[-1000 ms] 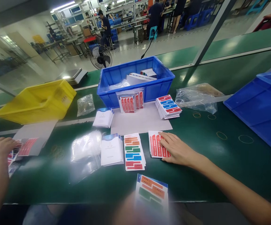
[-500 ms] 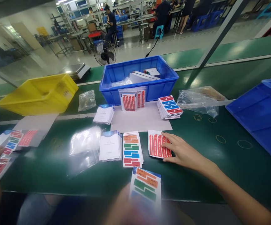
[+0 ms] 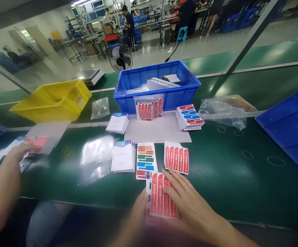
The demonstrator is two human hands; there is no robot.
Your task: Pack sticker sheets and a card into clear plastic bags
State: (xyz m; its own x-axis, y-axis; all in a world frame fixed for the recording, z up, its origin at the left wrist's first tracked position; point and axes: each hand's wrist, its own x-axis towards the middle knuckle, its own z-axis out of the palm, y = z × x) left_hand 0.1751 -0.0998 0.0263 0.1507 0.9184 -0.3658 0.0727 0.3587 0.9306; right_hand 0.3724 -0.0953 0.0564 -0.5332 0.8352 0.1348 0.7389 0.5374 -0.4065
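Note:
My left hand [image 3: 138, 209], partly blurred at the bottom, grips a colour-label sticker sheet [image 3: 148, 178] with a blue-edged paper behind it. Over that sheet my right hand [image 3: 187, 200] holds a red sticker sheet [image 3: 160, 195] marked with level labels, its fingers on the right side. The two sheets overlap, so most of the lower one is hidden. Just beyond lie a fanned pile of red sticker sheets [image 3: 177, 157], a pile of multicoloured sticker sheets [image 3: 145, 159] and a stack of white booklets [image 3: 122, 157].
Clear plastic bags [image 3: 94, 157] lie left of the booklets. A blue bin [image 3: 156, 99] stands behind, a yellow bin [image 3: 51, 101] at left, another blue bin [image 3: 288, 120] at right. A co-worker's hand [image 3: 20, 152] handles sheets at left. Rubber bands [image 3: 247, 154] lie at right.
My right hand has taken a red sheet from its pile and brought it down over the sheet in my left hand. The co-worker's hand has moved farther in.

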